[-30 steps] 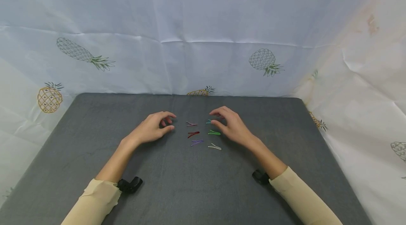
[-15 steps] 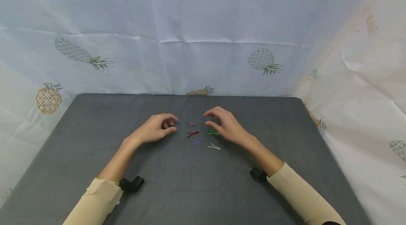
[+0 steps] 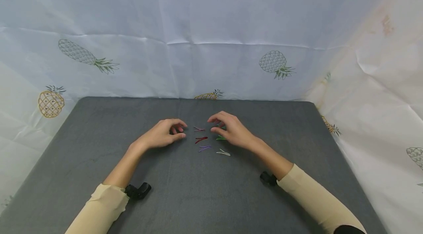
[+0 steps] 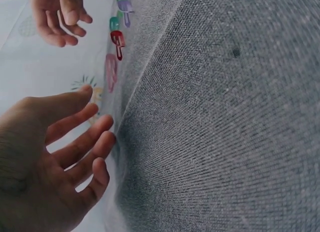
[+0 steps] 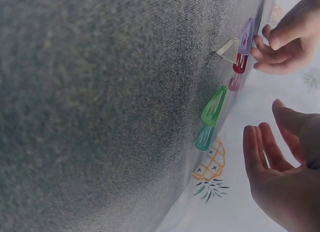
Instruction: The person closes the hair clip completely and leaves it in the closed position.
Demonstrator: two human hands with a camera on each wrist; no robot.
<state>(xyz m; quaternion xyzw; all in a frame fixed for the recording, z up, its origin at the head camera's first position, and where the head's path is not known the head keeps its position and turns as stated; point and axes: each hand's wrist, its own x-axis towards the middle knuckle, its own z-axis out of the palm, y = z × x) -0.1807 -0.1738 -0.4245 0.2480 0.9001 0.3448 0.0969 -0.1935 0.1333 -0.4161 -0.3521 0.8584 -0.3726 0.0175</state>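
Observation:
Several small snap hair clips lie opened out on the grey table in two columns. Pink [image 3: 199, 129], red [image 3: 201, 140] and purple [image 3: 205, 148] clips form the left column. On the right are a cream clip [image 3: 223, 152], a green clip [image 3: 220, 138] and a teal clip [image 5: 204, 139]. My left hand [image 3: 163, 133], fingers loosely bent, is left of the pink clip and holds nothing. Relaxed and likewise holding nothing, my right hand [image 3: 232, 129] hovers over the teal and green clips, partly hiding both in the head view.
A grey cloth-covered table [image 3: 185, 193] spreads out under both arms. Behind it hangs a white curtain [image 3: 211, 14] printed with pineapples. Each forearm carries a black wrist camera, one at the left sleeve [image 3: 138, 191] and one at the right.
My right hand has shifted left, covering more of the teal and green clips. My left hand has edged slightly right toward the pink clip. The clips have stayed in place.

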